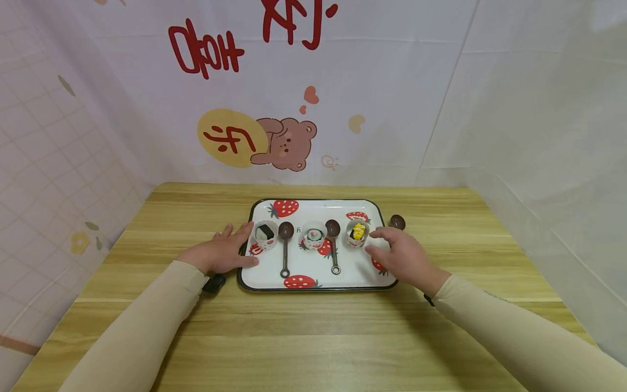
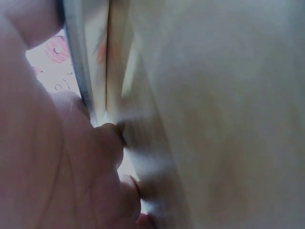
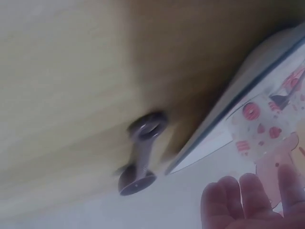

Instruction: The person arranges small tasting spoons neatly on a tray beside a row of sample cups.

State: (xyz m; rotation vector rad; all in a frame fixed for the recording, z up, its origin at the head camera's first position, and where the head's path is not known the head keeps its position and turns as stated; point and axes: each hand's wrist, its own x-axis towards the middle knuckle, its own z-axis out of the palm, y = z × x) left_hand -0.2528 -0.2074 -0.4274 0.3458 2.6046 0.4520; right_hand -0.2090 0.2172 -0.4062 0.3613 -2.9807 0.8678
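Head view: left hand (image 1: 224,255), fingers spread and relaxed, rested at near edge of strawberry-print tray (image 1: 362,277), with left cup (image 1: 267,244) and rice ball (image 1: 265,232) just beside fingers. Right hand (image 1: 404,257), thumb and fingers parted, hovered beside right cup (image 1: 354,242) with yellow-topped piece (image 1: 358,231); contact unclear. Between hands: middle cup (image 1: 312,243), brown spoon (image 1: 286,231) either side. Another spoon (image 1: 398,221) lay beyond right hand, off tray.

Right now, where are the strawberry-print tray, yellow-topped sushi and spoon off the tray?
Strawberry-print tray (image 1: 309,260): head view, bare surface.
Yellow-topped sushi (image 1: 358,231): head view, topping.
Off-tray spoon (image 3: 143,156): right wrist view, handle.
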